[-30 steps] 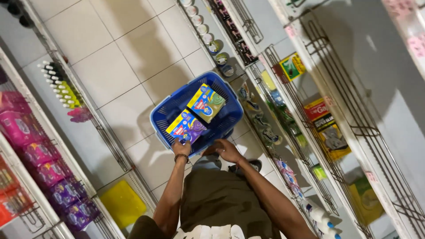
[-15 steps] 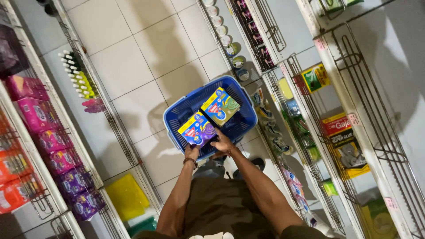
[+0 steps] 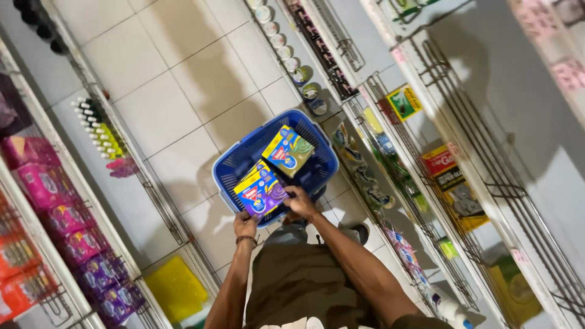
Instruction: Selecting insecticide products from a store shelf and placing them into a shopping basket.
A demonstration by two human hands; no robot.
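While both hands work at the blue basket (image 3: 234, 163), the right hand (image 3: 300, 201) grips the purple box (image 3: 261, 190), long axis running seven to one o'clock; the left hand (image 3: 245, 224) curls on the rim at six.

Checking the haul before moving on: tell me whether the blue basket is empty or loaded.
Loaded. The blue basket holds two flat boxes: a purple one under the right hand and a green one beyond it.
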